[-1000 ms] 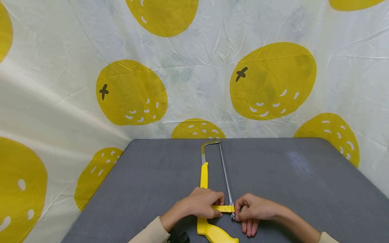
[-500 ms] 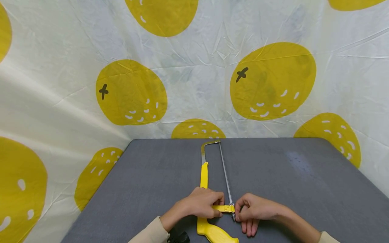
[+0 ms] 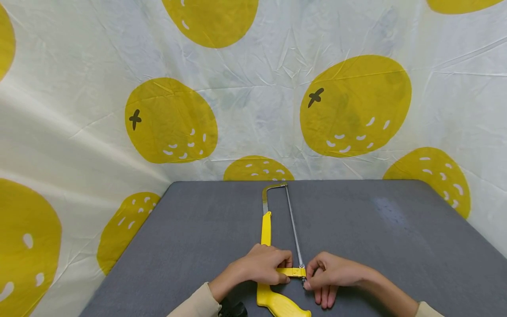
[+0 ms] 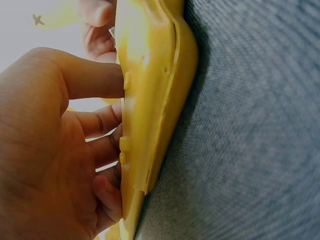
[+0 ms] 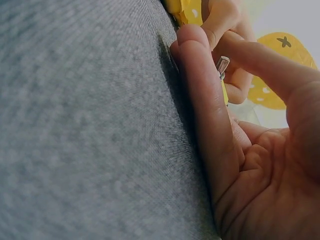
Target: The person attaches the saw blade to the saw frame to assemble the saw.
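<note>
A hacksaw [image 3: 266, 229] with a yellow frame lies flat on the grey table, its far end near the back edge. My left hand [image 3: 264, 265] grips the yellow frame just ahead of the handle [image 3: 282, 304], fingers and thumb over its near crosspiece [image 3: 292, 272]. The blade [image 3: 293, 225] runs along the right side, fixed at both ends. At its near end, my right hand [image 3: 334, 272] pinches the small metal wing nut [image 5: 223, 63] between thumb and index finger. The right hand's lower fingers rest on the table. The left wrist view shows the yellow plastic handle [image 4: 150, 90] close up.
The grey tabletop [image 3: 356, 229] stretches around the saw. Behind and to the left hangs a white cloth [image 3: 257, 119] printed with large yellow fruit. A black object [image 3: 233, 309] sits by the left wrist.
My right thumb has shifted slightly on the wing nut, which has turned and is now more covered by the fingers. The left hand and the hacksaw have stayed in place.
</note>
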`<state>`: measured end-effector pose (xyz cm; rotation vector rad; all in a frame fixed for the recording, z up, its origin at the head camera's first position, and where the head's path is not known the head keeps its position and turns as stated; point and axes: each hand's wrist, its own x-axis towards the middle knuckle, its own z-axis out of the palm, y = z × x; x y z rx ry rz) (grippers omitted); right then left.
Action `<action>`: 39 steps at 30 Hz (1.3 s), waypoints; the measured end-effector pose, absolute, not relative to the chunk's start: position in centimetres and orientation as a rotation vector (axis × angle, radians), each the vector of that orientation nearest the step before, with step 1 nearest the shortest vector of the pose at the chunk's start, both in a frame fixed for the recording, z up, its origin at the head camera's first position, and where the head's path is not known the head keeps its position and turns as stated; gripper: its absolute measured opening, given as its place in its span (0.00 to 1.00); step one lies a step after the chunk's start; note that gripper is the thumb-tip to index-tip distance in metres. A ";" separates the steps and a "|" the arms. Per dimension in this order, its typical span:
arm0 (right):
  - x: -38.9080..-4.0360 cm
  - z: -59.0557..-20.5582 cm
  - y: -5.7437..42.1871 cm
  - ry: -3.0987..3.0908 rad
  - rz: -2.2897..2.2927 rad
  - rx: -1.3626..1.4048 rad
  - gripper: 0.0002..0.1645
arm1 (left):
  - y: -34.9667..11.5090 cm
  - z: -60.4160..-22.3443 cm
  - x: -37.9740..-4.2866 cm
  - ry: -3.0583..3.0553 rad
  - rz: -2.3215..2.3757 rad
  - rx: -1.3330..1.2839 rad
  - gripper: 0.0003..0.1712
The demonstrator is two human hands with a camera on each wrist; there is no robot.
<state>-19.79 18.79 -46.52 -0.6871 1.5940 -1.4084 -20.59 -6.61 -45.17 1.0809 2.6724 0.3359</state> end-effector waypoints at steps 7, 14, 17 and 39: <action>-19.7 -46.6 18.7 1.596 -1.414 -0.674 0.12 | -6.7 -45.2 -20.5 2.679 0.326 1.086 0.09; -19.7 -46.7 18.7 1.602 -1.417 -0.676 0.12 | -6.7 -45.3 -20.5 2.682 0.322 1.097 0.09; -19.6 -46.7 18.7 1.596 -1.417 -0.673 0.11 | -6.8 -45.3 -20.5 2.684 0.318 1.100 0.10; -19.3 -46.9 18.5 1.606 -1.419 -0.703 0.11 | -6.9 -45.5 -20.4 2.675 0.307 1.091 0.09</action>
